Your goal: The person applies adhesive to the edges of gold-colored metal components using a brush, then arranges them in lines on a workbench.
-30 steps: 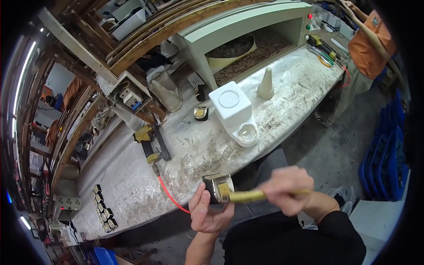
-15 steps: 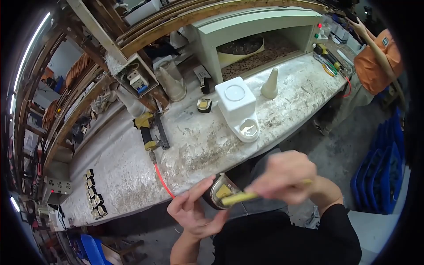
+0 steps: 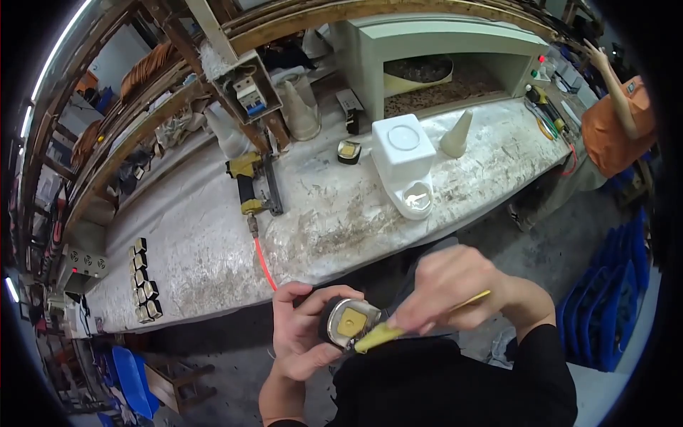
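My left hand [image 3: 304, 331] holds a small dark-rimmed piece [image 3: 350, 322], with a metallic edge and a yellow square in its face, between thumb and fingers. In my right hand [image 3: 452, 288] is a yellow brush-like tool [image 3: 378, 336]; its wide end touches the lower right edge of the piece. A white container [image 3: 403, 153] with a small round cup [image 3: 417, 198] at its front stands on the bench beyond my hands. Another dark piece with a yellow centre [image 3: 348, 151] lies to its left.
On the workbench [image 3: 313, 235] lie a nail gun [image 3: 250, 181] with a red hose and several small dark pieces [image 3: 144, 281] at left. A grey cone [image 3: 457, 135] stands before an open-fronted box [image 3: 455, 43]. A person in orange [image 3: 617, 128] is at right; blue bins [image 3: 605, 306] below.
The view has shifted, so the bench things appear moved. My left hand has turned the piece to face up more, and the tool's tip has gone from its face to its lower edge.
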`<action>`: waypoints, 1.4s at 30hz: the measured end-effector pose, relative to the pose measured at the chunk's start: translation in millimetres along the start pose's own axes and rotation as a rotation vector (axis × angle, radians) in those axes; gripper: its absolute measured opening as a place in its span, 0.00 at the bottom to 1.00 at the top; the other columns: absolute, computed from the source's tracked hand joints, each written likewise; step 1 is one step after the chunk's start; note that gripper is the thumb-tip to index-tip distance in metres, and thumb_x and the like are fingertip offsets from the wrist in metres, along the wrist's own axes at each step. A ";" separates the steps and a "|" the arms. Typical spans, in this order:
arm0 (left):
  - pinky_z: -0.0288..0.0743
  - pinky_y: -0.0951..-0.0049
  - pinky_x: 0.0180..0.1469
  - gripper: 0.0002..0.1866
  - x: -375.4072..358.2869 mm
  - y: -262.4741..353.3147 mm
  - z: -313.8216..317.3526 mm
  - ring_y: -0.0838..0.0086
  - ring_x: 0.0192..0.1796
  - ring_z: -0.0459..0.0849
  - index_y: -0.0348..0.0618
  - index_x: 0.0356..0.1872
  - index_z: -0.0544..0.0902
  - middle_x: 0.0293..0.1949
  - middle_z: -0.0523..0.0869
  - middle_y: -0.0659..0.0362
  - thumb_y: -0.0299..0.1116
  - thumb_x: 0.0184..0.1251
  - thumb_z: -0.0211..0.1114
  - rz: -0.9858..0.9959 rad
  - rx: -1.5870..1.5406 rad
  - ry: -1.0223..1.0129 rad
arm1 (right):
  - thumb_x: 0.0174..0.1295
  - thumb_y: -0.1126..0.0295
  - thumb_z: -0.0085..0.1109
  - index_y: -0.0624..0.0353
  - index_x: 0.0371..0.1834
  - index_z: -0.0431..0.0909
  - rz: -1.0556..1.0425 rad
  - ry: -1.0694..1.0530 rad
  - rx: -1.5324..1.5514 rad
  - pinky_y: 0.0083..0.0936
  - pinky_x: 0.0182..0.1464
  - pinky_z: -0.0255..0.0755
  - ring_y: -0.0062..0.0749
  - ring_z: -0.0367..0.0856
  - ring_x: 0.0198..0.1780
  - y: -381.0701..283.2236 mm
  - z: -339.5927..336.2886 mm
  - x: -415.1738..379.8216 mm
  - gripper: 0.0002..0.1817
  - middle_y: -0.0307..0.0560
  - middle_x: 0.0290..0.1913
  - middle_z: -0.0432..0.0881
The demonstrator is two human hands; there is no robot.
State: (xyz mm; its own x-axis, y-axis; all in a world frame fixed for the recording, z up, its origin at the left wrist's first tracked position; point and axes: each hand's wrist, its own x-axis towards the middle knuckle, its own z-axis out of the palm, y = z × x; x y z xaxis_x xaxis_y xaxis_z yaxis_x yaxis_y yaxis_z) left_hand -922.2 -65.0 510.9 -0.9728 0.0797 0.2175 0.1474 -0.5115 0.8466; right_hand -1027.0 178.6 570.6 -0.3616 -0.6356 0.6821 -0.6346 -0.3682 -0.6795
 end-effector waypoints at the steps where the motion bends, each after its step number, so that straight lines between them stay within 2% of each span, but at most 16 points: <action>1: 0.75 0.57 0.65 0.45 2.2 3.5 -3.8 0.49 0.58 0.83 0.47 0.63 0.52 0.60 0.79 0.34 0.28 0.51 0.77 -0.024 -0.002 -0.016 | 0.65 0.79 0.64 0.60 0.40 0.89 -0.009 -0.026 0.030 0.16 0.30 0.71 0.22 0.81 0.27 -2.3 0.8 1.6 0.06 0.46 0.43 0.93; 5: 0.74 0.56 0.66 0.43 -10.6 8.4 -13.9 0.48 0.59 0.82 0.47 0.62 0.53 0.60 0.78 0.32 0.32 0.52 0.77 -0.127 -0.019 -0.003 | 0.64 0.79 0.64 0.61 0.41 0.90 0.002 -0.111 0.177 0.16 0.30 0.70 0.22 0.80 0.26 -1.6 11.4 -2.3 0.06 0.46 0.43 0.93; 15: 0.74 0.55 0.66 0.40 -5.9 4.7 -40.6 0.46 0.61 0.81 0.47 0.63 0.54 0.63 0.76 0.31 0.31 0.56 0.74 -0.089 -0.141 -0.076 | 0.63 0.77 0.67 0.58 0.39 0.91 0.036 -0.161 -0.055 0.15 0.31 0.70 0.23 0.80 0.26 24.4 1.6 20.9 0.05 0.45 0.40 0.93; 20: 0.74 0.56 0.66 0.40 -10.3 8.9 -62.0 0.47 0.62 0.80 0.47 0.64 0.54 0.63 0.76 0.32 0.30 0.57 0.73 -0.085 -0.105 0.044 | 0.61 0.77 0.69 0.58 0.36 0.91 0.129 -0.078 0.095 0.15 0.32 0.70 0.24 0.79 0.25 28.3 2.7 1.7 0.04 0.45 0.38 0.93; 24: 0.74 0.56 0.65 0.40 -5.8 10.3 -85.8 0.47 0.63 0.79 0.47 0.64 0.54 0.63 0.76 0.32 0.30 0.57 0.73 -0.073 -0.101 0.036 | 0.59 0.77 0.71 0.58 0.35 0.91 0.123 0.048 0.140 0.16 0.32 0.70 0.24 0.80 0.26 41.2 5.2 2.7 0.03 0.46 0.37 0.93; 27: 0.74 0.55 0.65 0.40 -6.6 8.1 -84.8 0.47 0.63 0.80 0.48 0.65 0.54 0.64 0.75 0.32 0.29 0.57 0.72 -0.066 -0.096 0.009 | 0.58 0.77 0.72 0.58 0.36 0.91 0.086 0.042 0.095 0.16 0.32 0.71 0.24 0.81 0.27 53.6 21.8 20.9 0.04 0.46 0.38 0.93; 39: 0.74 0.56 0.65 0.39 -10.4 11.6 -85.0 0.49 0.62 0.80 0.43 0.65 0.58 0.64 0.76 0.37 0.31 0.56 0.72 -0.046 -0.131 -0.026 | 0.60 0.78 0.70 0.61 0.38 0.91 0.112 -0.270 0.155 0.17 0.32 0.72 0.25 0.81 0.27 59.6 37.4 41.9 0.05 0.46 0.39 0.93; 41: 0.75 0.57 0.65 0.37 -10.9 18.6 -95.8 0.50 0.62 0.79 0.41 0.66 0.63 0.65 0.75 0.42 0.30 0.57 0.71 -0.017 -0.003 0.015 | 0.60 0.78 0.70 0.61 0.38 0.91 0.109 -0.280 0.172 0.17 0.32 0.72 0.25 0.81 0.27 67.0 40.9 44.2 0.05 0.46 0.38 0.93; 42: 0.74 0.58 0.66 0.35 -8.4 20.0 -116.7 0.53 0.63 0.78 0.41 0.69 0.65 0.66 0.74 0.45 0.27 0.59 0.68 0.036 0.146 -0.009 | 0.60 0.78 0.70 0.61 0.38 0.90 0.113 -0.262 0.188 0.17 0.32 0.72 0.25 0.80 0.27 73.3 37.5 49.4 0.04 0.47 0.38 0.92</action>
State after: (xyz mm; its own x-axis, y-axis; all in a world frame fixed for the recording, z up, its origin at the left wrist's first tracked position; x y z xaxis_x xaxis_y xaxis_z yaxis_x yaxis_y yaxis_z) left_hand -931.9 -175.7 469.3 -0.9649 0.0714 0.2529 0.2074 -0.3840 0.8998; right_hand -1065.8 94.8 544.3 -0.2195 -0.8234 0.5233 -0.4549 -0.3881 -0.8015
